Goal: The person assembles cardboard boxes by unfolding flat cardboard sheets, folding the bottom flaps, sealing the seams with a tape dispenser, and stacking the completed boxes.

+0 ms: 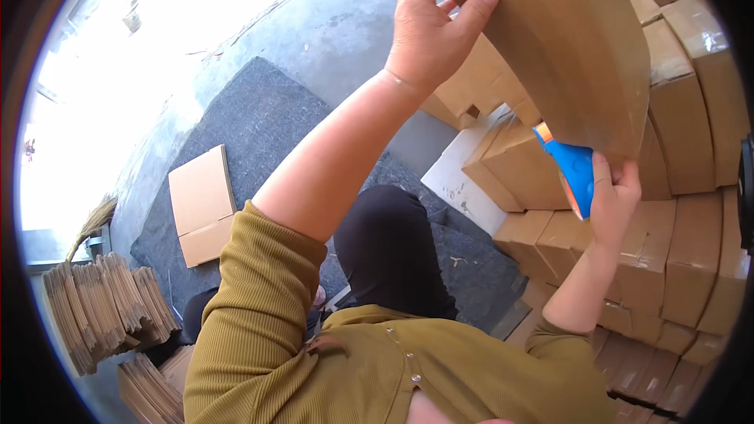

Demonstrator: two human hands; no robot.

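A brown cardboard box [573, 47] is raised in front of me at the upper right, tilted, its top cut off by the picture's edge. My left hand [436, 27] grips its left edge, thumb on the near face. At the box's lower right corner is my right hand [615, 200], closed around a blue tape dispenser [577, 176] with an orange part at its front. The fingers of that hand also lie against the box's lower edge; whether they grip the cardboard too I cannot tell.
Stacked cardboard boxes [679, 125] fill the right side. A white slab [463, 176] lies beside them. On the dark floor mat [259, 110] rests a flattened carton [203, 196]. Bundles of folded cartons [106, 302] stand at the lower left, near a straw broom [96, 220].
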